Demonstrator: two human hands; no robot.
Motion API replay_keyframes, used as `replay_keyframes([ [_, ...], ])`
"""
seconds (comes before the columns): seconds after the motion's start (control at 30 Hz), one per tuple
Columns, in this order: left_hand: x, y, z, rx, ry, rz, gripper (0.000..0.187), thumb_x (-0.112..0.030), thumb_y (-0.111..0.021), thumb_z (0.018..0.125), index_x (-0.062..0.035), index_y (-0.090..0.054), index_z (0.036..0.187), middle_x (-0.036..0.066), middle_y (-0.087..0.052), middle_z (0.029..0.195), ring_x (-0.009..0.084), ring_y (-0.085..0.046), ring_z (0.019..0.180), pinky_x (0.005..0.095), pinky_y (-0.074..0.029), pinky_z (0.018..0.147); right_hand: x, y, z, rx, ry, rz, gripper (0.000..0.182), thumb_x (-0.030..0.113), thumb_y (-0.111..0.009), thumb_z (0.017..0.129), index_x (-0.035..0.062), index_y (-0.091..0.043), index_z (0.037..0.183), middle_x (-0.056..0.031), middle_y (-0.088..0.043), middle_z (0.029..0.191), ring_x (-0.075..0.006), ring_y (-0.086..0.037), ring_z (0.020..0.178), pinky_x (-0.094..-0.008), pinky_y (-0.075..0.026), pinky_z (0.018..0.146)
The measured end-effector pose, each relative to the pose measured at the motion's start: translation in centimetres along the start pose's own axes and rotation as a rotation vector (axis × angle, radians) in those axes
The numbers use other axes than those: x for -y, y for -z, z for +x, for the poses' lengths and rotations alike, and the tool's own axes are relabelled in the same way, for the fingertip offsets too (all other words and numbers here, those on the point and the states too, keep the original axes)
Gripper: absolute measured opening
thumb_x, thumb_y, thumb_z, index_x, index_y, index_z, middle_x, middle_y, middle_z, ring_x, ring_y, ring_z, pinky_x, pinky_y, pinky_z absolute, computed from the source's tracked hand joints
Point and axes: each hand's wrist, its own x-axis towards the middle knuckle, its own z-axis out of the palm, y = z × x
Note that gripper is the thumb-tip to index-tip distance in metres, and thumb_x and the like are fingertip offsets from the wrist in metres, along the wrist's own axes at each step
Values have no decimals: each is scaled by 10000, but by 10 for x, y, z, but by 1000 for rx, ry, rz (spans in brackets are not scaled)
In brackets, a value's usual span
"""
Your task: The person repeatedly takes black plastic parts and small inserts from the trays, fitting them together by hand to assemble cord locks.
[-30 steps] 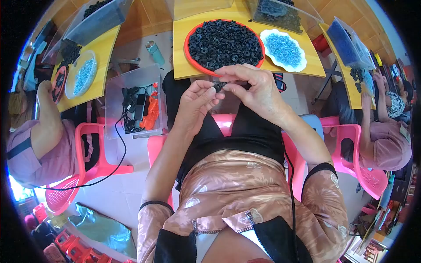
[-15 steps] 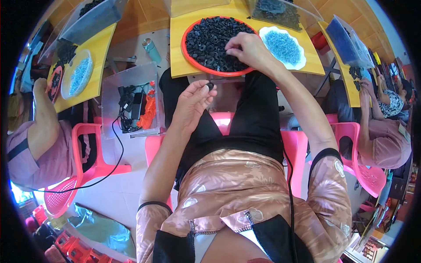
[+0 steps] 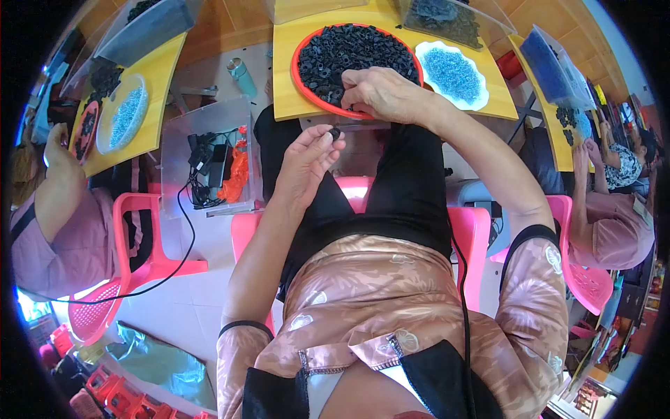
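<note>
My left hand (image 3: 306, 164) is raised over my lap, thumb and fingers pinched on a small black plastic part (image 3: 335, 133). A round red tray (image 3: 299, 82) on the yellow table (image 3: 286, 105) is heaped with black plastic pieces (image 3: 335, 52). Over its near side is my right hand (image 3: 380, 94), its fingers curled down and together among the pieces. The fingertips are partly hidden, and I cannot tell what they hold. To the right of the tray stands a white scalloped dish (image 3: 481, 94) of small, shiny bluish pieces (image 3: 450, 73).
A clear bin (image 3: 443, 24) with dark pieces stands at the table's back. Left of my legs, another clear bin (image 3: 178, 150) holds cables and orange plastic. A green bottle (image 3: 241, 77) is on the floor. People sit at yellow tables on both sides. A black cable (image 3: 462, 307) runs along my body.
My right hand has moved toward me and slightly left, from the tray's right middle to its near side, and dipped into the pieces. My left hand keeps its pinch and has barely moved.
</note>
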Motion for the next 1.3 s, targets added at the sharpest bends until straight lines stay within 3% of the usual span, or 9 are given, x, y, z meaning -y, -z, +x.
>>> replay_keyframes([
  [0.23, 1, 1, 1, 1, -8, -9, 184, -83, -609, 880, -39, -570, 1055, 94, -636, 1000, 151, -632, 888, 254, -487, 777, -8, -1, -1, 35, 11, 50, 100, 105, -593, 749, 27, -582, 687, -117, -524, 825, -315, -606, 759, -422, -471, 640],
  [0.43, 3, 3, 2, 5, 9, 1, 161, -74, -583, 894, -58, -570, 1054, 102, -630, 1024, 139, -619, 897, 252, -503, 781, -6, 1, 5, 93, 108, -261, 103, 168, -579, 779, 103, -648, 740, -76, -539, 874, -238, -619, 820, -388, -459, 705],
  [0.73, 3, 1, 1, -5, -3, 5, 180, -99, -622, 876, -43, -580, 1043, 93, -640, 1000, 151, -633, 892, 253, -486, 786, -14, 4, 10, 162, 263, -443, 157, 181, -513, 820, 102, -649, 813, -68, -547, 892, -221, -621, 836, -359, -469, 728],
  [0.83, 2, 1, 1, -8, -1, 0, 180, -96, -623, 875, -43, -581, 1042, 92, -640, 1001, 152, -633, 896, 253, -487, 786, -23, -4, 10, 140, 212, -324, 115, 176, -552, 801, 84, -617, 820, -95, -546, 898, -271, -622, 783, -388, -482, 710],
  [1.03, 2, 2, 1, -1, -2, -18, 183, -94, -619, 877, -42, -581, 1048, 93, -640, 1010, 151, -633, 899, 253, -488, 786, -38, 4, -4, -188, -163, 25, 93, 80, -594, 798, -1, -551, 812, -136, -582, 765, -307, -603, 664, -373, -498, 612],
  [1.07, 2, 2, 1, 2, -6, -9, 191, -93, -619, 877, -40, -580, 1057, 94, -640, 1012, 151, -632, 901, 252, -488, 786, -35, 8, -8, -219, -269, 110, 109, 81, -609, 827, -9, -552, 804, -92, -612, 705, -206, -614, 630, -296, -496, 600],
  [1.17, 1, 0, 1, 8, -8, 13, 215, -92, -617, 877, -36, -579, 1082, 95, -639, 1015, 149, -631, 905, 251, -488, 788, -22, 13, -14, -228, -526, 726, 109, 81, -629, 845, 4, -564, 801, -25, -600, 693, -103, -593, 615, -234, -473, 569],
  [1.2, 1, 1, 1, 11, -7, 17, 223, -92, -617, 878, -35, -578, 1089, 96, -639, 1015, 148, -631, 905, 251, -488, 789, -18, 14, -16, -245, -513, 765, 101, 65, -643, 845, 18, -572, 791, 12, -590, 699, -46, -577, 630, -200, -455, 557],
  [1.3, 1, -1, 1, 21, -6, 25, 232, -88, -601, 886, -37, -575, 1110, 92, -631, 1031, 134, -619, 906, 245, -494, 794, -9, 14, -21, -318, -536, 860, 74, 42, -659, 793, 6, -607, 755, -21, -618, 685, -80, -599, 600, -223, -489, 558],
])
